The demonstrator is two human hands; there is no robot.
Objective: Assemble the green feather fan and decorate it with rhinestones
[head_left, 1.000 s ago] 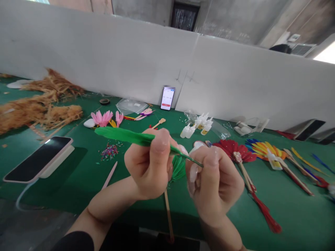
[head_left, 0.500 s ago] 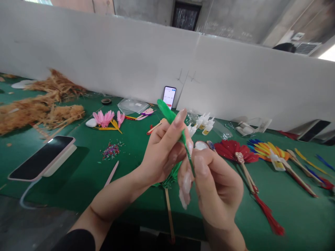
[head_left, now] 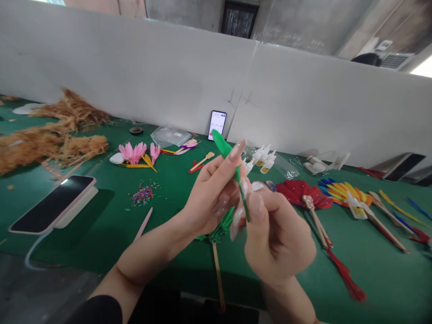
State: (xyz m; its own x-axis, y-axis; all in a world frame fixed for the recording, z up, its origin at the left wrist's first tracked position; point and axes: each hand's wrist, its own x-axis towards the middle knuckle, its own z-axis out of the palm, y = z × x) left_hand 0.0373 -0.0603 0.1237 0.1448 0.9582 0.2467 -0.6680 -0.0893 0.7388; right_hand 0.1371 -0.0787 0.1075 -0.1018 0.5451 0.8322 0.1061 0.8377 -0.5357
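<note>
Pinching one green feather [head_left: 221, 146], left hand [head_left: 211, 193] and right hand [head_left: 276, 234] hover near small white bottles [head_left: 265, 159].

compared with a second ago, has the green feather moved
Yes. The green feather swung from lying level, tip toward the pink flowers, to nearly upright, with its tip now overlapping the lower edge of the propped-up phone.

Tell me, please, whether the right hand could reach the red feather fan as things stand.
Probably yes: the red feather fan lies just beyond the right hand, nothing between. But that hand pinches the green feather with the left hand and would have to let go.
</note>
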